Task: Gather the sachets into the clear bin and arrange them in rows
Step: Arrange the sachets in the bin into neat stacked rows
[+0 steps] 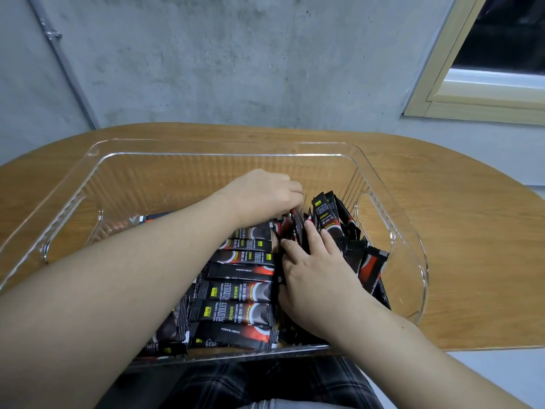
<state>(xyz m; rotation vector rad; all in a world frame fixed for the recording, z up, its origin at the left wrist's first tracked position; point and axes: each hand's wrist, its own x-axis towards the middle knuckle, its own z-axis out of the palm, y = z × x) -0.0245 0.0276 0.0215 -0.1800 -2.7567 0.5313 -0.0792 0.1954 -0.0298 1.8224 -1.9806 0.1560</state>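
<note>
Arranging sachets [241, 290] into rows inside the clear bin [206, 154], left hand [262, 193] pinches upright sachets, right hand [315, 270] presses flat-fingered; loose right-side pile needs aligning next

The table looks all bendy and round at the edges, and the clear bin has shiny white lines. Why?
In the head view, the wide-angle lens bows the wooden table; light glints off the clear bin along its rim and ribbed walls. The sachets read fairly sharp, and both the left hand and the right hand look evenly lit.
</note>
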